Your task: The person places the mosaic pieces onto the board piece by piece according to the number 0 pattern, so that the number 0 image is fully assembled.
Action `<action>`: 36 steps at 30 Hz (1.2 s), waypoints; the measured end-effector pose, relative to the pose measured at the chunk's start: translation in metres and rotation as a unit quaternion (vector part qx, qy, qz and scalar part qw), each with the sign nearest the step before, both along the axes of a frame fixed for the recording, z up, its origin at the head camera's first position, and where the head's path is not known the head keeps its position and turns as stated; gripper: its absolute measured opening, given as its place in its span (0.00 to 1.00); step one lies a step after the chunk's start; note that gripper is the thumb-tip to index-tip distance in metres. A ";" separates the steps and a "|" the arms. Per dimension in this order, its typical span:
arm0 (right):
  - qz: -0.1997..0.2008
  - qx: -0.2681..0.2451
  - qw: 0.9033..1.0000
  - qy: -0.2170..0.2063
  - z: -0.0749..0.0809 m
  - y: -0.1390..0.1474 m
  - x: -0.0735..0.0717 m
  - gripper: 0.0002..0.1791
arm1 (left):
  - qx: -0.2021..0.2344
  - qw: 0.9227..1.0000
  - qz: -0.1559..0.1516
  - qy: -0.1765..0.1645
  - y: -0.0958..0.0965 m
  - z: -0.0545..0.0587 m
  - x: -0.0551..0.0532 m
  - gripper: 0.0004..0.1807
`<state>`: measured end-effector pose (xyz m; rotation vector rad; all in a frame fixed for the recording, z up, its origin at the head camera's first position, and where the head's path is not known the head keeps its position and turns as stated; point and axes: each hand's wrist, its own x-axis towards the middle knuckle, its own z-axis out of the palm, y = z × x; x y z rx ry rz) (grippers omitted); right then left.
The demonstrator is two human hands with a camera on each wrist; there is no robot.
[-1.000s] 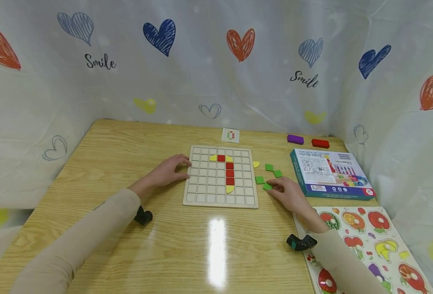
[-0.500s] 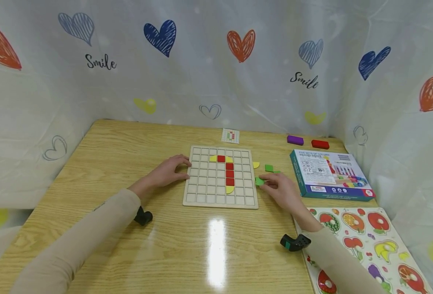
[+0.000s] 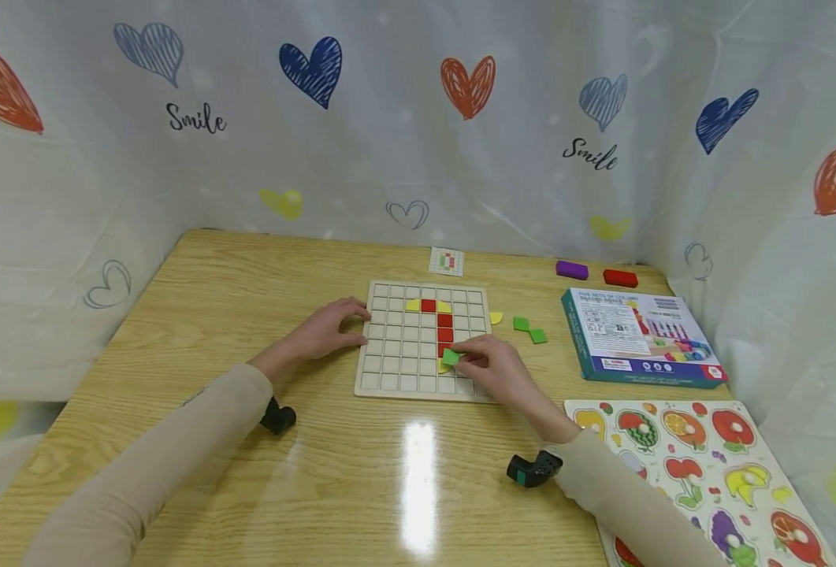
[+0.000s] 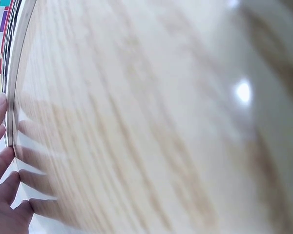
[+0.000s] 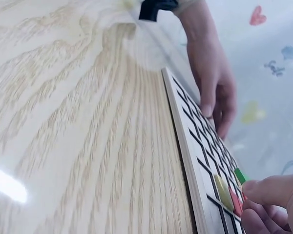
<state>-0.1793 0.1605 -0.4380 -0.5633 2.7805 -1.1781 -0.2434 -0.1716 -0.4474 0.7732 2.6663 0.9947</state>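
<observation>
A wooden grid board [image 3: 389, 383] lies flat on the table with red squares [image 3: 445, 320] and yellow quarter-round pieces [image 3: 414, 305] set in its cells. My right hand [image 3: 497, 370] pinches a green square tile [image 3: 451, 357] above the board's lower middle; whether a second tile is stacked with it I cannot tell. That tile partly covers the lowest yellow piece. At the board's left edge my left hand [image 3: 324, 329] rests with its fingertips touching the rim, fingers loosely bent, also seen in the left wrist view. Two green tiles [image 3: 521, 324] lie right of the board.
One yellow piece [image 3: 496, 318] lies at the board's right edge. A small pattern card [image 3: 447, 261] is behind the board. On the right are a box [image 3: 640, 335], a fruit puzzle board [image 3: 715, 449], a purple block [image 3: 571, 270] and a red block [image 3: 620, 278].
My right hand has picked up green tiles from beside the board, leaving two there, and moved left over the board. The left hand has stayed at the board's edge.
</observation>
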 end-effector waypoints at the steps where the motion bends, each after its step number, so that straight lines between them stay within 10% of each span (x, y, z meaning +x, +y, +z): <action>1: 0.006 0.001 1.000 0.002 -0.001 -0.003 0.000 0.15 | 0.000 1.000 0.000 0.001 0.000 0.000 0.000 0.22; 36: 0.076 0.041 0.995 0.046 -0.009 -0.031 -0.004 0.11 | -0.003 1.000 -0.005 0.001 0.000 0.002 0.000 0.22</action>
